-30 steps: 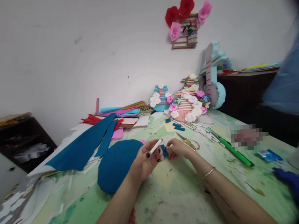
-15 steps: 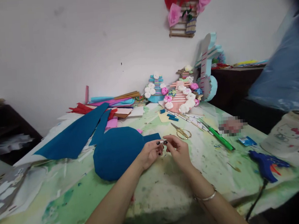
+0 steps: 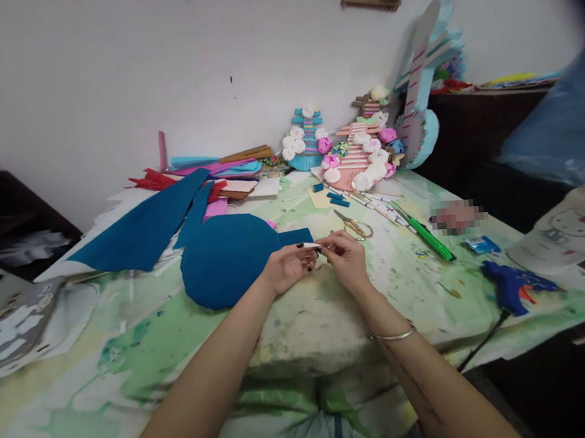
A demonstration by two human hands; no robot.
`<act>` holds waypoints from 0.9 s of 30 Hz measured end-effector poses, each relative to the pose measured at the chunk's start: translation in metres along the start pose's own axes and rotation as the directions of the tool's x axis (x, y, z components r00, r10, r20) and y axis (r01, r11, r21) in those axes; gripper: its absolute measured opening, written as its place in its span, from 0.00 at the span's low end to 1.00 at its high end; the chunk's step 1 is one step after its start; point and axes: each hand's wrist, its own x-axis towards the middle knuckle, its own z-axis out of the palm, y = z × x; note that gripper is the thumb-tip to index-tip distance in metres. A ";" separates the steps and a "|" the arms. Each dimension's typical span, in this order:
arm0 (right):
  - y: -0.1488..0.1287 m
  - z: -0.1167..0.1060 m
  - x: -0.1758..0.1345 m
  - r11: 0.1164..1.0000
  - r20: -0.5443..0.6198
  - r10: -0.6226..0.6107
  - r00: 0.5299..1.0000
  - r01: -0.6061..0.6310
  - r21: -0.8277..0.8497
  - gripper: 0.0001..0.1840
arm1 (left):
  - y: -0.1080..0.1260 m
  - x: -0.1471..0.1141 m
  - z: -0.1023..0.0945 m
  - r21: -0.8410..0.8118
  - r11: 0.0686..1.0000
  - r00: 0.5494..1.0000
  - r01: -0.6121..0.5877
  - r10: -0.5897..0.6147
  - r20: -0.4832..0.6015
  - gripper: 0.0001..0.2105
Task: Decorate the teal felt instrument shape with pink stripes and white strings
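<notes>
My left hand (image 3: 290,267) and my right hand (image 3: 344,259) meet over the near middle of the table. Between their fingertips is a small, thin white piece (image 3: 310,246), perhaps paper or foam; its kind is too small to make out. Both hands pinch it, one at each end. Just left of my left hand lies a flat, rounded dark-blue guitar-like shape (image 3: 228,260) with a short neck (image 3: 296,235) pointing right behind my fingers. Gold-handled scissors (image 3: 356,226) lie beyond my right hand. Small dark-blue rolled pieces (image 3: 340,201) rest farther back.
To the right lie a green utility knife (image 3: 430,239), a blue glue gun (image 3: 515,287) with its cord, and a white cartoon-print container (image 3: 566,226). Flower-decorated guitar models (image 3: 360,151) stand at the back. Dark-blue crepe sheets (image 3: 143,233) and coloured paper lie left.
My view has tipped down, so the table sits higher in the picture. Both hands stay together on the small white piece, which now shows more of its length.
</notes>
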 end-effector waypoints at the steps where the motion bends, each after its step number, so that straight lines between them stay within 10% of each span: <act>1: 0.000 0.000 0.000 1.000 -0.005 -0.003 1.000 0.003 0.004 0.05 | 0.000 0.000 0.000 -0.003 1.000 1.000 -0.001 0.001 0.021 0.14; 8: 0.001 -0.001 -0.001 0.994 -0.039 -0.033 0.999 0.037 0.105 0.08 | 0.002 -0.001 0.000 0.045 0.997 0.990 -0.055 0.048 0.131 0.18; 27: -0.018 -0.003 -0.003 0.983 -0.086 -0.084 0.993 0.068 -0.172 0.06 | 0.001 0.002 0.007 0.262 0.954 0.984 -0.146 0.167 -0.058 0.17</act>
